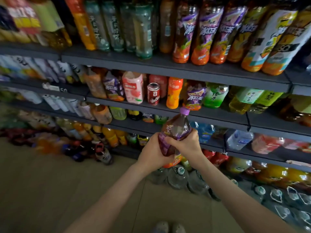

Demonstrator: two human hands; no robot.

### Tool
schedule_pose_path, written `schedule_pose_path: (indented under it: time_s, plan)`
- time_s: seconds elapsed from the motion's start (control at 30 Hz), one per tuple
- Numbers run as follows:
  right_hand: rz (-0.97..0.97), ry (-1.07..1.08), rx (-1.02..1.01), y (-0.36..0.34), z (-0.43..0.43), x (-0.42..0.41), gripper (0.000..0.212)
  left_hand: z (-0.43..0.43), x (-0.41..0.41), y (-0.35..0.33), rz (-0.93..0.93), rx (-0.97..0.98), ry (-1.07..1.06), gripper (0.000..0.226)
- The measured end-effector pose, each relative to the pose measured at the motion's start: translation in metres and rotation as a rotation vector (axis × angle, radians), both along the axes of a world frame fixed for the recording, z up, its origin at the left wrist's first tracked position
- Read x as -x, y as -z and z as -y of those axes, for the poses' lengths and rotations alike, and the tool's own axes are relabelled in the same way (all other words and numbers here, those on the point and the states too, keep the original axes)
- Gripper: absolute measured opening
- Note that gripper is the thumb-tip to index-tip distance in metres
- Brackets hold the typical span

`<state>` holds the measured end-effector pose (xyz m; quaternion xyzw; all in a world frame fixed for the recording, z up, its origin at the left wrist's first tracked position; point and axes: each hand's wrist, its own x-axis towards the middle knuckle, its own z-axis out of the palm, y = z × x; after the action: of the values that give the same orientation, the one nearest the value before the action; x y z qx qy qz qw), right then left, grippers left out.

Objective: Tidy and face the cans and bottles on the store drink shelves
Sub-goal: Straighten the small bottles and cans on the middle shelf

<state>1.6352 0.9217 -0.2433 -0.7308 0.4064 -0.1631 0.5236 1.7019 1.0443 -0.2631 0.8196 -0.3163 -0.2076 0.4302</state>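
Dark grey metal shelving [168, 68], several tiers, fills the view. Left side is motion-blurred, so I can't judge it.

Top tier: the large purple-labelled tea bottles [203, 31] stand side by side at the front edge with labels out. That run looks faced to me.

Floor: a cluster of big clear water jugs [178, 177] sits at the shelf foot, and a loose scatter of mixed bottles [101, 153] lies to its left. They look unsorted, probably work left.

Second tier is mixed. A pink-labelled bottle [133, 87], an orange juice bottle [174, 93] and a small purple-labelled tea bottle [194, 96] are at the front, but brands alternate and the depth is uneven.

In hand: a brown tea bottle with purple cap and purple wrap [176, 126], upright with a slight tilt, held in the air in front of the third tier and touching no shelf. My left hand [154, 152] is wrapped round its lower body. My right hand [186, 143] grips the middle. Both are clamped on it, close together.

Small red drink can [153, 93]: alone among the bottles and set back from the edge. Likely needs pulling forward or rehoming.

Estimate: under halfway. The held bottle needs a slot next, likely beside its matching small one.
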Motion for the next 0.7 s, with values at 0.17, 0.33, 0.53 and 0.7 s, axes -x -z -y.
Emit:
schedule_pose_path:
  time_s: [0.17, 0.33, 0.53, 0.7]
  plan:
    - [-0.041, -0.086, 0.029, 0.025, -0.022, -0.005, 0.089, -0.034, -0.006, 0.013, -0.043, -0.075, 0.052, 0.071]
    - [-0.056, -0.090, 0.031, 0.060, -0.033, -0.023, 0.096, -0.065, -0.030, 0.042, 0.030, -0.239, -0.038, 0.077]
    - [-0.091, 0.047, 0.052, 0.110, -0.051, -0.072, 0.103, -0.090, -0.091, 0.079, 0.100, -0.254, -0.063, 0.064]
    - [-0.057, 0.182, 0.086, 0.164, -0.073, -0.144, 0.107, -0.084, -0.164, 0.129, 0.160, -0.220, 0.143, 0.062]
